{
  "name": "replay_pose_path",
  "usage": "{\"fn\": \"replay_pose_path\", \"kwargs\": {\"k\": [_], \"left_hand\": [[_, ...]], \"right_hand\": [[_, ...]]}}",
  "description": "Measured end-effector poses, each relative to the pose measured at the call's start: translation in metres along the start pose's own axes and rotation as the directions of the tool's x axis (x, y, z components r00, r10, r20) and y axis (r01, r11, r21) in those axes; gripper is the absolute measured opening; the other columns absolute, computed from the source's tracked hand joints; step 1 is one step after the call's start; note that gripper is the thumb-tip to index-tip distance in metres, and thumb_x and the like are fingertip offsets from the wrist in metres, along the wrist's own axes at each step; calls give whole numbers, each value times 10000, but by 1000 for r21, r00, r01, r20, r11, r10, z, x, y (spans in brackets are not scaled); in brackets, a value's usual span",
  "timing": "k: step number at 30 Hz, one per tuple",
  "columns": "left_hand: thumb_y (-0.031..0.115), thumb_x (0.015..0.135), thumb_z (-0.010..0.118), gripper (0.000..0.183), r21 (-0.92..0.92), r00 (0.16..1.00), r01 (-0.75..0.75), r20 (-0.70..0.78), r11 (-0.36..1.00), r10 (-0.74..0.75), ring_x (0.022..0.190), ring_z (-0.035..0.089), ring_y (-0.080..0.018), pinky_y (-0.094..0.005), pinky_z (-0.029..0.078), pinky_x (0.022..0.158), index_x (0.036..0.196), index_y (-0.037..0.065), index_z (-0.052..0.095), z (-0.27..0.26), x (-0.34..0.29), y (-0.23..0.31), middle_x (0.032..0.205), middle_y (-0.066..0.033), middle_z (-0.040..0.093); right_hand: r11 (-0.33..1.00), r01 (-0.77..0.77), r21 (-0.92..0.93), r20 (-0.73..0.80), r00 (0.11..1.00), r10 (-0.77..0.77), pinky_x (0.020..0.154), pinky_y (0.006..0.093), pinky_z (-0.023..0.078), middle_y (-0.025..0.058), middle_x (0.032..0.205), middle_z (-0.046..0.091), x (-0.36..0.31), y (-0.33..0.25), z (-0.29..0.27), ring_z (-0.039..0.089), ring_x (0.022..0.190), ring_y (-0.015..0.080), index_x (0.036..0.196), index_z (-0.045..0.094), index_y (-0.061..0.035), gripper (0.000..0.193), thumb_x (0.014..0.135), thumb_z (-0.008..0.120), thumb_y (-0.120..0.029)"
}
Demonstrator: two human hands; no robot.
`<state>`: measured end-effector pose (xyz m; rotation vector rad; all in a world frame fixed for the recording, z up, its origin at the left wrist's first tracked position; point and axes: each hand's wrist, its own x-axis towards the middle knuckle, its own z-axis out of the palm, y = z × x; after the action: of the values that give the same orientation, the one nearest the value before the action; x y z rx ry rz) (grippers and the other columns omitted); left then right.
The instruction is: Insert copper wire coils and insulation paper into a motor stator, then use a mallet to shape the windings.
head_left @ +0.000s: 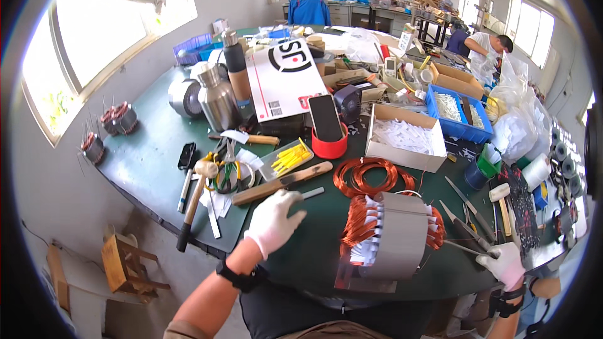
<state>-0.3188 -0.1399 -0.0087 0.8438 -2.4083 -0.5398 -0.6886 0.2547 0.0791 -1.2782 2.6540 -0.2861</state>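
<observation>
While gloved left hand [274, 221] rests open | green workbench [151, 157] cluttered | workshop sunlit

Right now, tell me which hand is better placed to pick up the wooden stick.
Left. The left hand hovers right beside the wooden stick; the right hand is far across, beyond the stator, by metal tools.

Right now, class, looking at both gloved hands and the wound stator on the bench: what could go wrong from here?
1. The left hand reaches toward a flat metal tool close to the copper wire coils; dragging it across could nick the wire.
2. The right hand is at thin metal rods near the bench edge; they might slip off.
3. The stator could roll and bend its windings.
</observation>
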Motion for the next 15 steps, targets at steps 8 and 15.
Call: {"fn": "replay_pose_path", "kwargs": {"k": [8,15], "left_hand": [[147,900,611,127,515,965,-123,260,848,-18,929,691,-321,-440,552,816,922,71,710,23,22,-6,952,-119,690],[147,936,620,147,-269,965,108,260,957,-36,769,672,-387,-440,538,701,1024,46,681,-28,-15,25,814,-194,674]], "right_hand": [[946,247,209,-415,899,-143,954,406,522,212,1089,696,29,-56,64,675,1033,376,1121,698,31,324,799,716,-3],[730,282,622,-384,923,-28,859,290,507,104,1015,691,60,-148,52,631,931,130,1215,653,51,258,1035,545,-100]]}}
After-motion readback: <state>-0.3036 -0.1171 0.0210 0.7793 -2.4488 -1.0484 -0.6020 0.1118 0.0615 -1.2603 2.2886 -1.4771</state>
